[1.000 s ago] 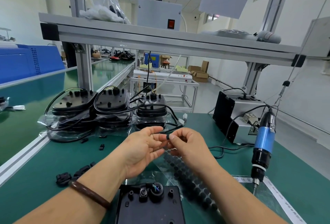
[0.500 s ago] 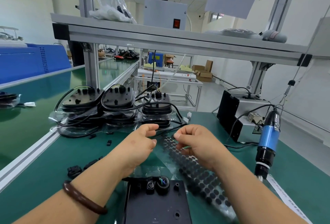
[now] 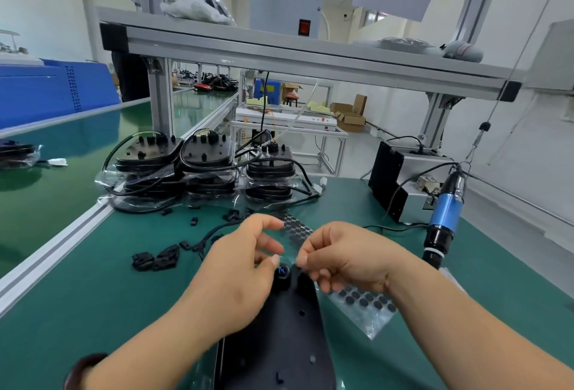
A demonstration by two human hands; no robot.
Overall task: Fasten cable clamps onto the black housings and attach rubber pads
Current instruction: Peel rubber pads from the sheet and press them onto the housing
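Green mat covering the table (image 3: 93,296), with an aluminium rail along its left edge; black housing (image 3: 279,343), one, lying flat at the near centre of the table, its far end with a round cable fitting directly below the fingertips of both hands; sheet of rubber pads (image 3: 363,302), small black discs in rows on clear film, lying just right of the housing and running from beyond the hands to beneath the right wrist; left hand (image 3: 245,265), raised over the housing's far end, fingers curved, thumb tip close against the edge of the film, though whether it grips anything cannot be told; right hand (image 3: 344,259), fingers curled, thumb and forefinger pinching the clear film of the sheet, close to the left thumb; dark bracelet (image 3: 84,368), on the left wrist; loose cable clamps (image 3: 155,260), small black pieces scattered on the mat left of the hands, apart from the housing; stacked housings (image 3: 205,169), three piles in clear bags with black cables, at the far side of the table; blue electric screwdriver (image 3: 445,215), upright with its tip down, at the right; grey control box (image 3: 400,184), cabled, just behind the screwdriver.
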